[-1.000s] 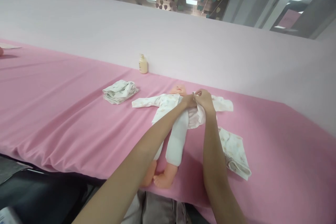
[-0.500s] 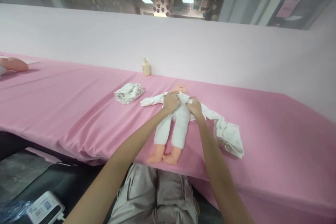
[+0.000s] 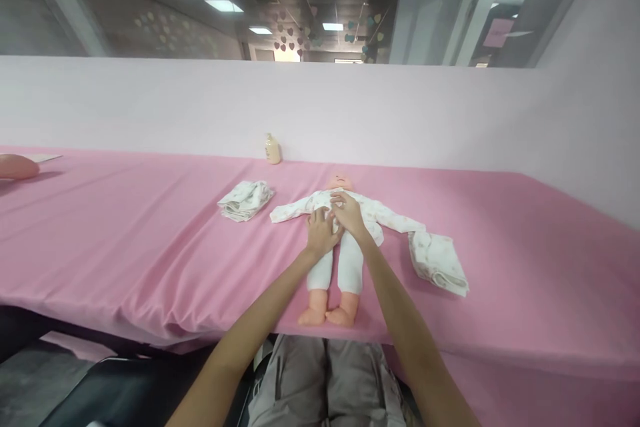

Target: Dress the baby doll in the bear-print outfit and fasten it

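Grey-brown trousers, worn by the person, below both hands; black chair, to the lower left of the left hand. Worktop under a pink cloth, extending to either side of the hands, creased on the left hand's side. One doll, laid lengthwise on the worktop directly beneath the hands; bare feet on the near side of the hands, by the worktop's front edge; white leggings between feet and hands. Folded cloth, white with a faint pattern, right of the right hand and a little nearer. Left hand, resting on the doll's front, fingers bent; whether they grip fabric cannot be told. Right hand, just beside and slightly beyond the left, fingers curled over the doll's chest; hold on the fabric likewise cannot be told. Jacket, white, small-patterned, about the doll under both hands, sleeves spread outward, the right one reaching to the folded cloth. Cloth stack, left of the left hand and somewhat farther. Doll's head, just beyond the right hand. Pump bottle, pale yellow, beyond and left of the hands, before the white wall; window above, farthest from the hands.
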Available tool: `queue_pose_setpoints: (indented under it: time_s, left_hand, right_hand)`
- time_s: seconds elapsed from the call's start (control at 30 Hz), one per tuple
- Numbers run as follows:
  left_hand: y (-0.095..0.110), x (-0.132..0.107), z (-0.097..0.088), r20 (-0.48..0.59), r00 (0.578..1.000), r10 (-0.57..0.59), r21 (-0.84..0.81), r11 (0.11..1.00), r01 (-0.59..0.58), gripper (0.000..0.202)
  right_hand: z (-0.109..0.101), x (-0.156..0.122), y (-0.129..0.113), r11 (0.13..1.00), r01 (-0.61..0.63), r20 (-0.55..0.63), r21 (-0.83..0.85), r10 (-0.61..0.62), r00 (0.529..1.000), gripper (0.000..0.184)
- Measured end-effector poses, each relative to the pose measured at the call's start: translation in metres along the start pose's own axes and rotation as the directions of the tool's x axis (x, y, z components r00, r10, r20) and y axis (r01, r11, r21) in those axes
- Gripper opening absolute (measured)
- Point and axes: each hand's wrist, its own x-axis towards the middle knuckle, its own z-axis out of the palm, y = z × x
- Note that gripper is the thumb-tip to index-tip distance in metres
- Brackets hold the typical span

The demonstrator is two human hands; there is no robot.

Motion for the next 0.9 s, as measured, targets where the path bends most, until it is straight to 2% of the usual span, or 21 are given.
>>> queue_pose_setpoints:
  time_s: [0.07,0.1,0.17,0.3,0.4,0.47,0.57,0.63,0.77,0.83,0.9]
  left_hand:
    - [-0.007,0.000,0.004,-0.016,0.999,0.028,-0.078,0.996,-0.029,0.051]
    - [-0.010,0.001,0.006,-0.012,0.999,0.042,-0.115,0.992,-0.043,0.053]
    - [-0.015,0.003,0.008,-0.002,0.998,0.066,-0.171,0.983,-0.066,0.053]
    - [-0.023,0.005,0.010,-0.002,0.995,0.102,-0.262,0.960,-0.099,0.051]
    - [-0.032,0.005,0.013,0.011,0.992,0.122,-0.355,0.928,-0.110,0.050]
    - [-0.038,0.006,0.016,0.016,0.991,0.130,-0.424,0.899,-0.111,0.050]
    - [-0.042,0.007,0.019,0.000,0.991,0.131,-0.476,0.872,-0.115,0.047]
    - [-0.039,0.008,0.018,-0.008,0.992,0.126,-0.467,0.877,-0.115,0.044]
    - [-0.028,0.006,0.011,-0.018,0.995,0.102,-0.420,0.902,-0.100,0.039]
    - [-0.025,0.005,0.008,-0.034,0.997,0.068,-0.418,0.905,-0.076,0.035]
    - [-0.023,0.004,0.006,-0.043,0.998,0.039,-0.446,0.893,-0.054,0.031]
  right_hand:
    - [-0.002,-0.006,0.012,0.989,-0.045,-0.248,-0.144,0.008,0.969,0.028]
    - [-0.004,-0.009,0.020,0.975,-0.087,-0.328,-0.204,0.016,0.944,0.027]
    - [-0.006,-0.016,0.033,0.952,-0.158,-0.392,-0.263,0.044,0.919,0.026]
    - [-0.002,-0.026,0.044,0.916,-0.222,-0.428,-0.335,0.062,0.902,0.032]
    - [0.003,-0.028,0.040,0.869,-0.200,-0.399,-0.452,0.003,0.917,0.043]
    - [0.005,-0.030,0.035,0.792,-0.172,-0.339,-0.586,-0.047,0.940,0.049]
    - [0.009,-0.038,0.032,0.670,-0.147,-0.260,-0.728,-0.071,0.963,0.046]
    - [0.012,-0.047,0.032,0.639,-0.131,-0.224,-0.758,-0.067,0.972,0.040]
    - [0.009,-0.054,0.034,0.693,-0.094,-0.158,-0.715,-0.029,0.987,0.027]
    - [-0.001,-0.041,0.031,0.729,-0.083,-0.136,-0.679,-0.015,0.991,0.023]
    - [-0.014,-0.014,0.022,0.767,-0.066,-0.127,-0.638,-0.020,0.992,0.019]
